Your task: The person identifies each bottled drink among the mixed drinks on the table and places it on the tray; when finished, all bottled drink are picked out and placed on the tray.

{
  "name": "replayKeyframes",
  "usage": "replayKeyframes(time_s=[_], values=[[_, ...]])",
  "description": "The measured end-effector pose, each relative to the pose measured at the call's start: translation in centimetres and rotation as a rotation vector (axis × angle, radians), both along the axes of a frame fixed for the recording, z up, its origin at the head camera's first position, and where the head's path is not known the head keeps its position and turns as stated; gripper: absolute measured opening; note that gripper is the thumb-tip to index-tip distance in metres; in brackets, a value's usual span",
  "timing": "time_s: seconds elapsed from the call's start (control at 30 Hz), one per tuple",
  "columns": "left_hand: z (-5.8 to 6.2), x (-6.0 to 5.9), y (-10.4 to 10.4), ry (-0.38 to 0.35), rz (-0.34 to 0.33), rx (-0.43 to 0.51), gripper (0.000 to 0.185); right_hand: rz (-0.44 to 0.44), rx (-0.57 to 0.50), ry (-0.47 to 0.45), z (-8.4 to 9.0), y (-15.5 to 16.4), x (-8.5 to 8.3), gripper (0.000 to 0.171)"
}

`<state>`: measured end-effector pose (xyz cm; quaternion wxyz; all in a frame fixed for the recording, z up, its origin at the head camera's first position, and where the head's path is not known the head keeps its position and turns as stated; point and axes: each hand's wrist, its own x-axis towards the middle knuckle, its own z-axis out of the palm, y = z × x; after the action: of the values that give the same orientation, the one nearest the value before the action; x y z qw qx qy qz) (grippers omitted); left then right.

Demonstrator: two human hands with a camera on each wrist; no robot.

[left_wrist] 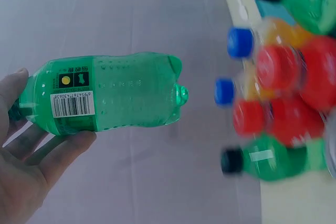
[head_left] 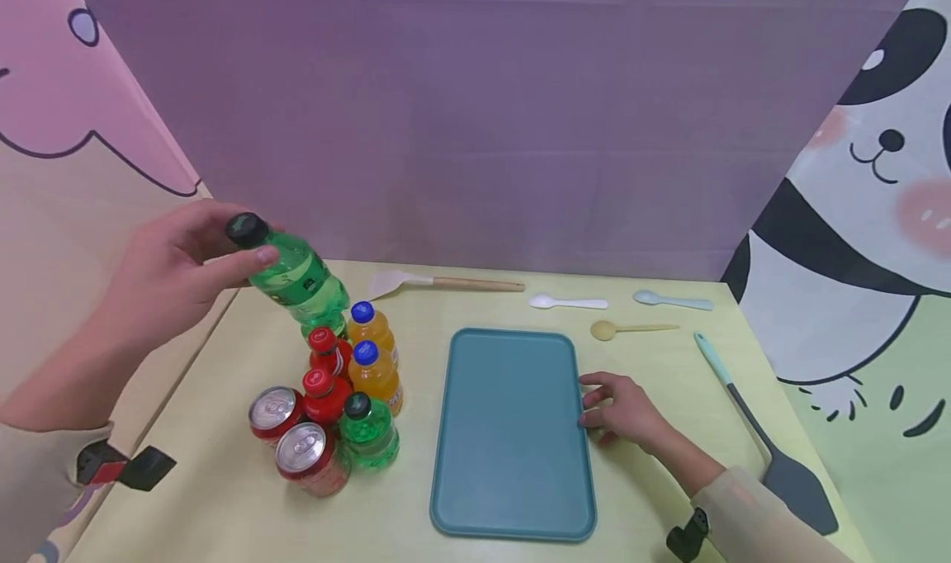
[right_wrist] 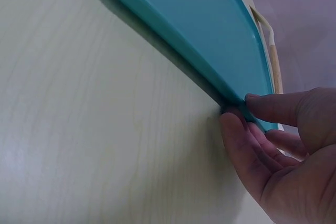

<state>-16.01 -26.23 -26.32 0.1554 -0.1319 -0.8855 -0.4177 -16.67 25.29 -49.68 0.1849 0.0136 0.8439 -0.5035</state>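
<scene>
My left hand grips a green soda bottle near its black cap, with the bottle tilted in the air over the far end of a drink group. In the left wrist view, the bottle's barcode label and base show clear of the table. At the tray's right edge, my right hand holds the rim of a blue-green tray. Its fingertips touch the rim in the right wrist view, with another digit against the outer side. The tray lies flat and bare.
Left of the tray stand red-capped bottles, blue-capped orange drinks, a green bottle and soda cans. A spatula, small spoons and a wooden spoon lie behind; a dark turner is at right.
</scene>
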Motion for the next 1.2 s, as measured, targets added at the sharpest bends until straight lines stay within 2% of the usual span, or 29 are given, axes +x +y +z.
replayKeyframes(time_s=[0.23,0.4,0.57,0.83,1.0,1.2], values=[[0.4,-2.5,6.3,-0.091,-0.136,0.017,0.032,0.003,-0.004,-0.018,0.2,0.0,0.0,0.068],[-0.6,-5.3,11.0,-0.196,-0.225,0.056,0.035,-0.002,-0.021,-0.023,0.2,0.1,-0.1,0.069],[-2.2,-7.6,15.6,-0.328,-0.277,0.125,0.035,-0.006,-0.032,-0.025,0.1,0.0,-0.1,0.068],[-5.4,-9.4,23.1,-0.474,-0.357,0.143,0.033,-0.026,-0.021,-0.038,0.1,0.1,0.2,0.067],[-7.9,-9.9,26.5,-0.501,-0.371,0.106,0.033,-0.024,-0.007,-0.034,0.0,0.1,0.1,0.067],[-10.8,-10.4,28.9,-0.504,-0.346,0.095,0.036,-0.028,0.0,-0.032,0.3,-0.1,0.0,0.066]])
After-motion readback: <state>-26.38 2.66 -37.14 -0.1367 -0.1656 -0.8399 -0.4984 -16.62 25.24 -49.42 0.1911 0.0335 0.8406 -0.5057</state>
